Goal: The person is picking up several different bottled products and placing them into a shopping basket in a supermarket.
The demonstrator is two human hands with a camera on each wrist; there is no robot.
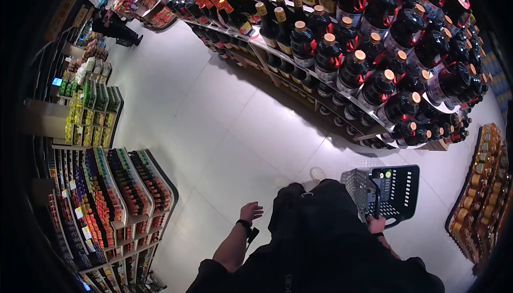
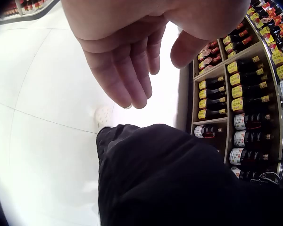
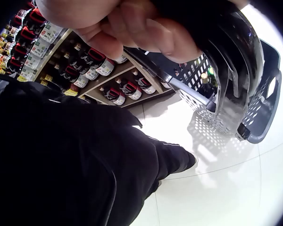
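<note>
While left hand [image 1: 251,212] hangs nearly straight-fingered, right hand [image 1: 376,224] grips basket handle [image 1: 378,203].

Cropping left hand [image 2: 132,33] and right hand [image 3: 127,27] at wrist views' top edges, partly hiding bottles [image 3: 205,84] in basket [image 1: 414,186], blurring distant person [image 1: 115,28]

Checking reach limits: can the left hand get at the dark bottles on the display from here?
Probably not without stepping closer: the left hand looks empty, but a stretch of floor lies between it and the dark bottles.
</note>
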